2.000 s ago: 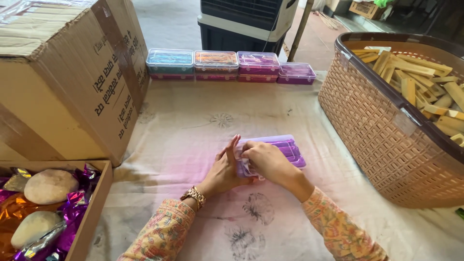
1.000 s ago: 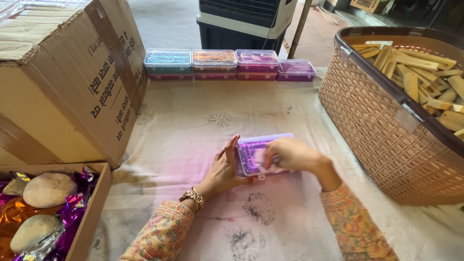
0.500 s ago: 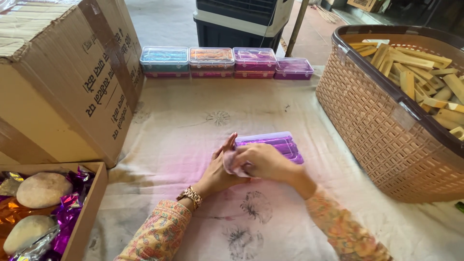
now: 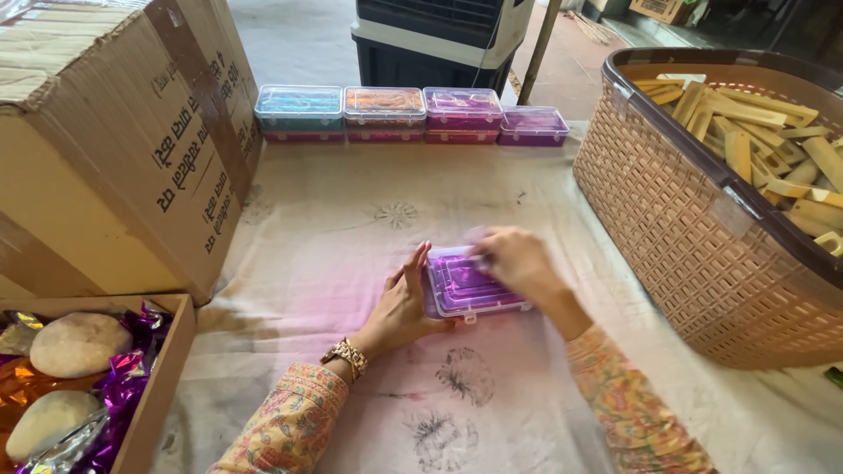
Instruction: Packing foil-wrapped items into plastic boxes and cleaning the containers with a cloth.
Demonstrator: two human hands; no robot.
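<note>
Large brown cardboard carton [image 4: 114,132] fills upper left of frame; tan woven plastic basket [image 4: 702,228] of pale wooden sticks at right. Pale printed tablecloth [image 4: 351,228] covers the table. Row of small clear-lidded plastic boxes [image 4: 408,112] along the top centre.

Small purple translucent plastic box [image 4: 470,285] sits centre frame on the cloth. Left hand [image 4: 404,303] braces its left end, fingers straight. Right hand [image 4: 518,263], blurred, presses down on the lid's far corner. Box likely light, stiff, slick, brittle at the clasp; best held by its short ends.

Compared with half a second ago, right hand now sits further right, uncovering the lid.
</note>
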